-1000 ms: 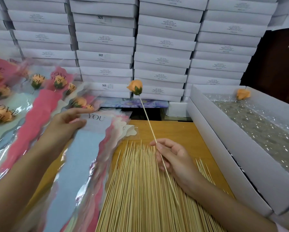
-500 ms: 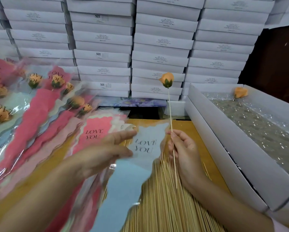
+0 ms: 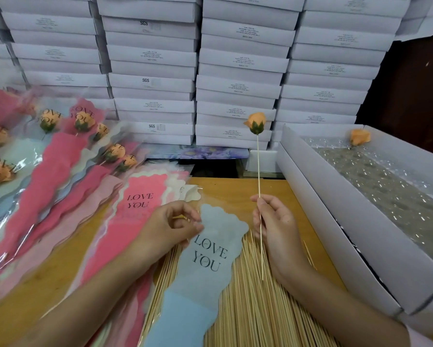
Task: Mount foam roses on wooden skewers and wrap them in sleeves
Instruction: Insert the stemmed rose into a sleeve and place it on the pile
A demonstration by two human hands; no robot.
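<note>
- Over the middle of the wooden tabletop (image 3: pixel 230 189), the right hand (image 3: pixel 275 226) pinches a thin wooden skewer (image 3: pixel 258 171) and holds it upright, with an orange foam rose with green sepals (image 3: pixel 256 122) on its tip.
- The left hand (image 3: pixel 170 226) pinches the upper left edge of a pale blue wavy-edged sleeve printed "LOVE YOU" (image 3: pixel 210 279). The sleeve lies across a heap of bare wooden skewers (image 3: pixel 255 316).
- Its scalloped top edge sits just beside the right hand, with only a narrow gap between the two hands.
- Bare tabletop shows beyond the fingers as far as the table's back edge.
- A long white cardboard box (image 3: pixel 335 221) runs close along the right forearm. It is lined with bubble wrap, and a loose orange rose (image 3: pixel 360 137) lies at its far end.
- To the left, fanned pink sleeves (image 3: pixel 125 234) and finished wrapped roses (image 3: pixel 82 121) crowd that side.
- Stacked white flat boxes (image 3: pixel 235 61) wall off the back.
</note>
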